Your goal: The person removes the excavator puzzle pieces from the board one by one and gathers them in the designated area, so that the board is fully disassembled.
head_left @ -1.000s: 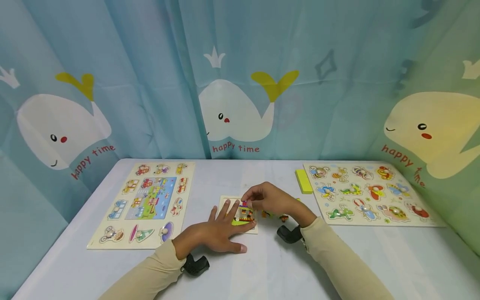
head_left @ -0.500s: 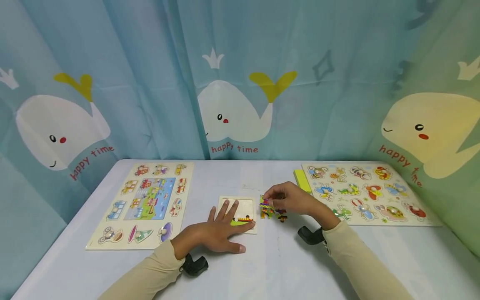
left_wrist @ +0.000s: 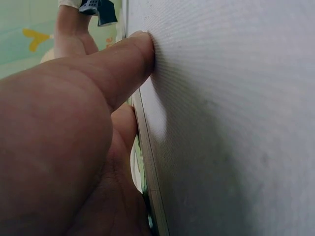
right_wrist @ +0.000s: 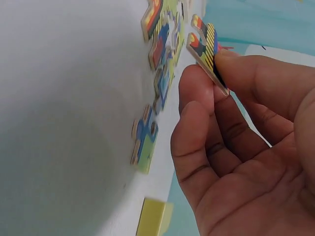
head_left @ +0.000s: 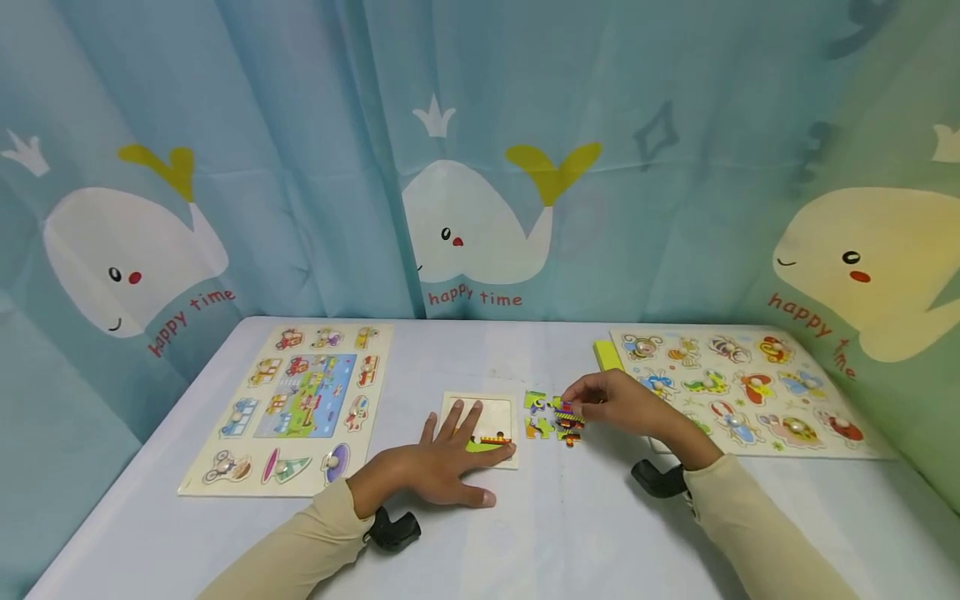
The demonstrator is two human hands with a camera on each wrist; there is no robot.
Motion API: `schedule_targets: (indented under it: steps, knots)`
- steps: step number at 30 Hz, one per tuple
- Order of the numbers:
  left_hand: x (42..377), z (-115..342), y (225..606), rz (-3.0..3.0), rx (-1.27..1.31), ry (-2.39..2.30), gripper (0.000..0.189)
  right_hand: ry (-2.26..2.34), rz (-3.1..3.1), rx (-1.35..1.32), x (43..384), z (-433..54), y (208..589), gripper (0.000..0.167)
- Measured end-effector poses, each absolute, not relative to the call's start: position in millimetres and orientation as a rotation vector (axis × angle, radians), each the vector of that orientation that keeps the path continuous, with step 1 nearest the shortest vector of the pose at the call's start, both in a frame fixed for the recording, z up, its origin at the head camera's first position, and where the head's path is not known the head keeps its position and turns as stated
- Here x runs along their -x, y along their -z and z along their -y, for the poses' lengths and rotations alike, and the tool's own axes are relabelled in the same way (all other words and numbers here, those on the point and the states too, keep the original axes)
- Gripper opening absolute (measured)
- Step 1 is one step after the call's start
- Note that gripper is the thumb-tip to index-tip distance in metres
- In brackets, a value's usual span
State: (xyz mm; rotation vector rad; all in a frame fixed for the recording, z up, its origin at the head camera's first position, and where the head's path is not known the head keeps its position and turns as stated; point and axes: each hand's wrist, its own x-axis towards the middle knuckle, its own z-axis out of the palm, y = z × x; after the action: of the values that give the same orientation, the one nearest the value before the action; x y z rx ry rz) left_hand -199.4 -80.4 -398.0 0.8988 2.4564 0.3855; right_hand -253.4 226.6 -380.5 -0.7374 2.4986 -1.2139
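Note:
My left hand (head_left: 442, 462) lies spread and flat, its fingers across a small wooden puzzle tray (head_left: 515, 425). Inside the tray, a green and red-yellow strip of puzzle (head_left: 495, 439) shows along the lower edge, partly under the fingers. The left wrist view has the thumb on the tabletop beside the tray's edge. Right of the tray, my right hand (head_left: 626, 404) pinches a jigsaw piece (right_wrist: 209, 49) between thumb and fingers. That piece carries a yellow-black striped band and is held tilted above the table, close to several loose jigsaw pieces (head_left: 537, 428).
A vehicle peg puzzle board (head_left: 197, 482) lies on the left and an insect peg puzzle board (head_left: 862, 452) on the right. Next to the insect board is a yellow block (head_left: 606, 356). Behind the table hangs a blue whale-print curtain (head_left: 480, 108).
My right hand has carried the pinched jigsaw piece rightward, from over the tray to the loose pieces, which now show more. My left hand has stayed in place.

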Motion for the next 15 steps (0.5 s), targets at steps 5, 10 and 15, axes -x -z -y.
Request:
schedule_targets:
  steps: [5,10,15]
  knots:
    - [200,80,399,-2.459,-0.899,-0.377,0.067,1.17,-2.514,0.717,253,-236,381,0.015]
    - [200,81,400,-2.457,-0.904,-0.378,0.067,1.145,-2.5,0.707,252,-245,382,0.015]
    - [200,81,399,-2.456,-0.904,-0.386,0.067,1.153,-2.47,0.681,251,-251,384,0.015]
